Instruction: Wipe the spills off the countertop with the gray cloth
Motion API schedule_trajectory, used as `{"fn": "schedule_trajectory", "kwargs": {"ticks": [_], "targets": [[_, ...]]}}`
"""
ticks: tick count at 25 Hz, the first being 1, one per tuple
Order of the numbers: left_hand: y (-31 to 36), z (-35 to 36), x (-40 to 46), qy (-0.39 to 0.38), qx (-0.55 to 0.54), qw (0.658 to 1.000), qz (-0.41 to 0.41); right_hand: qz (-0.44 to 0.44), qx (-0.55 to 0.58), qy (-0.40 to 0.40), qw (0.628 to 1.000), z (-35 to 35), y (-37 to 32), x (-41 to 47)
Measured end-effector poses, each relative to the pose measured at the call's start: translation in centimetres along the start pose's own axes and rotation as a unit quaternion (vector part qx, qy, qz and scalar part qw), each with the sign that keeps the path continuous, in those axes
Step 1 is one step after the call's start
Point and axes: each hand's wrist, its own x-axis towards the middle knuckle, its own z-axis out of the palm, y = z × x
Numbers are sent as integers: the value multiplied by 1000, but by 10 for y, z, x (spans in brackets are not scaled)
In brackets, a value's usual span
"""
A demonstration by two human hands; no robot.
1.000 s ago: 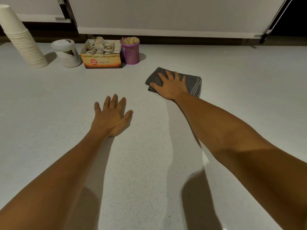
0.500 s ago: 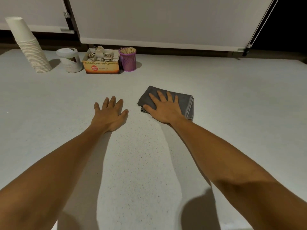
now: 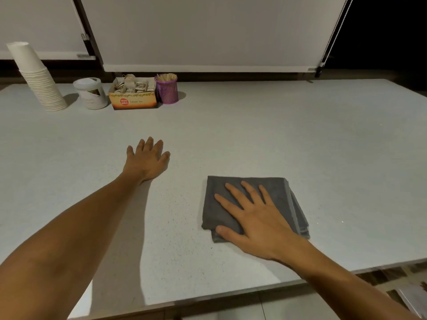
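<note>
My left hand (image 3: 146,161): bare, five fingers, no ring, no glove, no wristband, with the forearm uncovered all the way to the lower left edge of the view, to the left of the gray cloth (image 3: 280,189). My right hand (image 3: 258,224): bare likewise, short plain nails on its fingers (image 3: 233,189), no ring, watch or strap at the wrist, and the forearm unsleeved from the cloth's near edge to the lower right corner. No sleeve, cuff or marking shows on either arm.
</note>
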Motion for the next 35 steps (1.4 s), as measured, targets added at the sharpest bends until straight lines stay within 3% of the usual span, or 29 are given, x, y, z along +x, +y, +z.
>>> {"fn": "schedule_trajectory", "kwargs": {"ticks": [3,6,17,26,35], "targets": [[1,1,0,3,0,1000,1,-51,1,-36,998,-12,23,-28],[2,1,-1,5,6,1000,3,-29,27,-42,998,-16,29,-22],[3,6,3,17,14,1000,-6,-9,16,-10,1000,-6,38,108],[-2,9,15,10,33,999,-19,83,26,2,996,-11,66,280],[-4,8,13,17,16,1000,-9,183,28,-13,983,-25,132,257]]}}
